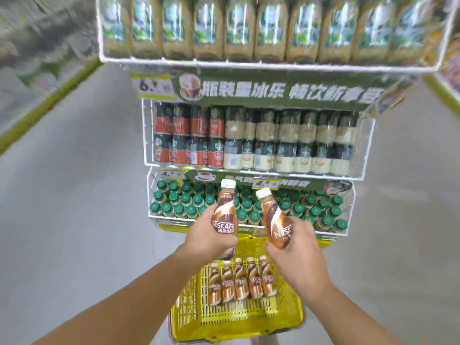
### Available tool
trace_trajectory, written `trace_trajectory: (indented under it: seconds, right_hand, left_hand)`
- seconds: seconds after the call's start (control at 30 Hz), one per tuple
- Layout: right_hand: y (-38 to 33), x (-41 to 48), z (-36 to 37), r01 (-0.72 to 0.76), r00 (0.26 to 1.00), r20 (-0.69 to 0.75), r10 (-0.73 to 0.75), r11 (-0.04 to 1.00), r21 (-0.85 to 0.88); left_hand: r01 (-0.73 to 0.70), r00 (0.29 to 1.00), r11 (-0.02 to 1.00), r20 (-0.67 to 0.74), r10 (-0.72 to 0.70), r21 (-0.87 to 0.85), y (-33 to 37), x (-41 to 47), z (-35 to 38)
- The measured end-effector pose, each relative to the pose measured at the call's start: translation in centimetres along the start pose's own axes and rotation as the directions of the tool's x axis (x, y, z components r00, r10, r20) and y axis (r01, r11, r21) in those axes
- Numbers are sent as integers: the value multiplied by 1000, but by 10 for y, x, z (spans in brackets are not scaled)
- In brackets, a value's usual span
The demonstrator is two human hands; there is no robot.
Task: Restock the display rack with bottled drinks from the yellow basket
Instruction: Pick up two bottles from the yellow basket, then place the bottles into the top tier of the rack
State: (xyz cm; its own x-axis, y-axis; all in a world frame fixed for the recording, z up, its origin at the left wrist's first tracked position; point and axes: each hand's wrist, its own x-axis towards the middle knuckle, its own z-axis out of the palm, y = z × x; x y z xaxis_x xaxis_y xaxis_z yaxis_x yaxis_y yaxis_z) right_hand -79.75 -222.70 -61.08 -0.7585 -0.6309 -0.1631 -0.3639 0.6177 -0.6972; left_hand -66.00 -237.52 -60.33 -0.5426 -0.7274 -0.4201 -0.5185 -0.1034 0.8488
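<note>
Carry step, above basket: fingers of left hand grip a bottle, fingers of right hand a second bottle. Next, likely: stand both in rack just beyond the fingers.

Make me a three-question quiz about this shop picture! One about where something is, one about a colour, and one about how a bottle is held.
1. Where do the spare Nescafe bottles lie?
A) on the floor
B) in the yellow basket
C) on the top shelf

2. What colour are the caps on the lowest tier of the display rack?
A) red
B) blue
C) green

3. How does the right hand hold its Nescafe bottle?
A) tilted
B) upside down
C) lying flat

Answers:
1 B: a row of them lies on the basket's floor.
2 C: every cap on that tier is green.
3 A: its white cap leans toward the upright bottle in the left hand.
</note>
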Motion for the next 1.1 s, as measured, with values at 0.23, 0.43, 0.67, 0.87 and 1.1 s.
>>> trace_trajectory:
  seconds: [0.23,0.43,0.67,0.87,1.1]
  right_hand:
    - [-125,-35,-161,17,992,-123,-8,997,75]
    - [-224,-59,-278,81,976,-216,-31,970,227]
    - [-314,-55,-382,224,935,-331,-125,933,282]
    - [-370,-24,-431,290,875,-455,-165,931,221]
    - [-413,31,-461,238,852,-516,-91,944,227]
  left_hand:
    - [-97,994,995,-48,96,-13,178,-98,-48]
    - [-236,971,971,-35,235,-31,324,-169,-86]
    - [-423,905,905,-81,418,-52,462,-214,-109]
    - [-497,864,867,-100,493,-21,537,-212,-130]
    - [-540,838,841,-75,540,35,608,-167,-156]
